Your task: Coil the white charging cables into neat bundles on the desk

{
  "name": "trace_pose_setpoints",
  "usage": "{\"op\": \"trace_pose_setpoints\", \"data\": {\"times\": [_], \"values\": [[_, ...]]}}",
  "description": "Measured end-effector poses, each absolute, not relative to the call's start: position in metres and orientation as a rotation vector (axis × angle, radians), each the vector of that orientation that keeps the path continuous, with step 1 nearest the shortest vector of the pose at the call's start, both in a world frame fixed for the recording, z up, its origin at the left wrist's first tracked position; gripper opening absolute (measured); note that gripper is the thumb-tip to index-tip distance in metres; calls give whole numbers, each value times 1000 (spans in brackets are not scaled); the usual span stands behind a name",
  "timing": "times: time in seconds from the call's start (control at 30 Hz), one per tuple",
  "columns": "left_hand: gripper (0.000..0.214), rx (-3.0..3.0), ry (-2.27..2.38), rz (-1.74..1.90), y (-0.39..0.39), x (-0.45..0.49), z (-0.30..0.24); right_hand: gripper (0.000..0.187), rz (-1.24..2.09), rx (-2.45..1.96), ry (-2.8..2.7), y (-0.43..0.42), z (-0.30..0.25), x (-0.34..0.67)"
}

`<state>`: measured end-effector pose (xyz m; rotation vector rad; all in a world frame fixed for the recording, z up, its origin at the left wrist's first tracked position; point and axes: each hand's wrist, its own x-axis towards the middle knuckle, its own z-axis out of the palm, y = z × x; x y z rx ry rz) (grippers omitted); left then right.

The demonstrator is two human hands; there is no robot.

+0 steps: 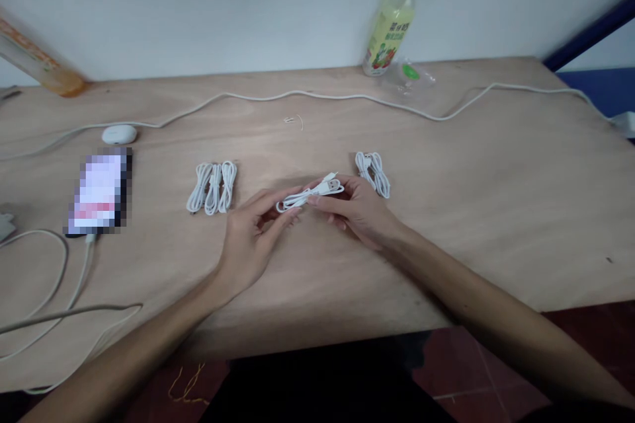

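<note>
Between my two hands, above the wooden table (466,211), is a coiled white USB cable (297,199). My left hand (252,232) pinches its left end between thumb and fingers. At the other end, my right hand (361,209) grips the bundle near the metal USB plug, thumb on top. Several more coiled white cables (212,189) lie side by side to the left of my left hand. Just beyond my right hand rest other coiled white cables (373,173), partly hidden by it.
A phone (99,192) with a charging cable lies at left, below a white earbud case (119,134). A long white cord (297,94) crosses the back. Toward the wall stand a green-labelled bottle (389,33) and an orange drink bottle (59,76). Small white scraps (295,121) lie mid-table.
</note>
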<state>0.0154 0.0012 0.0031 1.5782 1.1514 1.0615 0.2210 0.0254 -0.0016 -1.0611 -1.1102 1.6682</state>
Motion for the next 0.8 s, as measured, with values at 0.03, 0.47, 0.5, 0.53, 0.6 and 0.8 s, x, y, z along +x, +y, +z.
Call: {"op": "trace_pose_setpoints", "data": {"times": [0.03,0.47,0.5,0.53,0.6,0.8], "values": [[29,1577,1155,1059,1,15,3,37,1664,-1066,-1110,25,-2,221],[26,1585,1132,1090,0,16,1,31,1614,-1103,-1129,27,-2,224],[26,1579,1130,1088,0,16,1,31,1607,-1106,-1140,28,-2,224],[26,1572,1130,1087,0,16,1,30,1596,-1104,-1154,28,-2,224],[26,1561,1130,1088,0,17,1,29,1569,-1088,-1182,28,-2,225],[25,1557,1126,1094,0,17,2,23,1513,-1059,-1205,27,-2,224]]}}
